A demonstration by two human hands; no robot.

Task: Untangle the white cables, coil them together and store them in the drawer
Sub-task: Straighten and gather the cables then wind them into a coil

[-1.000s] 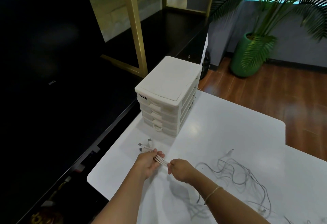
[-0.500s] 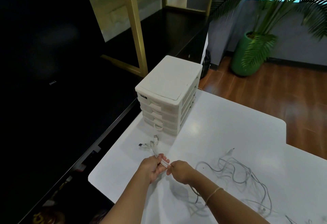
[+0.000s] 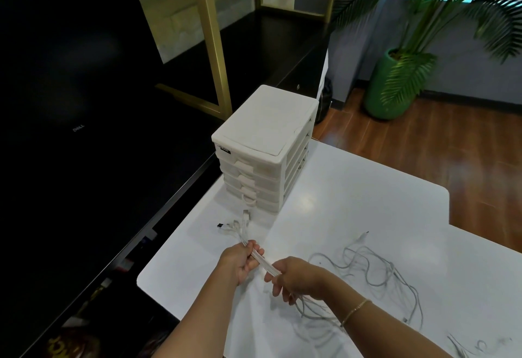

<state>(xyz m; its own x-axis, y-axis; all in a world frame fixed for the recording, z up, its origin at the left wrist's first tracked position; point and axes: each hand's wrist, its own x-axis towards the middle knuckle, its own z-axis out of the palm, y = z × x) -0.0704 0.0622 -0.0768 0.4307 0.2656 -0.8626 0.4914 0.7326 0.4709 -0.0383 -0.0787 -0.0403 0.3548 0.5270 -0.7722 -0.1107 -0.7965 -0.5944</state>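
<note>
white cables (image 3: 367,270) bunched into a straight bundle between two hands near the front left of the white table (image 3: 353,202), the loose remainder sprawled in tangled loops to the right on the tabletop. left hand (image 3: 240,261) curled round the bundle, fingers wrapped over it, with the connector ends (image 3: 237,223) fanning out beyond the fist toward the drawer unit and lying on the table just short of it. right hand (image 3: 296,275) just beside the left, fingertips pinching the same bundle where the strands run back under the palm into the tangle; thin gold bracelet (image 3: 356,309) on that wrist. small white drawer unit (image 3: 265,151) upright at the table's far left corner, four shallow drawers stacked in its front, all pushed in, a dark label at the top edge. beyond the table, a black surface (image 3: 84,103) to the left with gold frame bars (image 3: 211,41) standing on it. further right, wooden floor (image 3: 423,154) and a green pot (image 3: 389,92) holding a palm-like plant (image 3: 440,4) against a grey wall.
</note>
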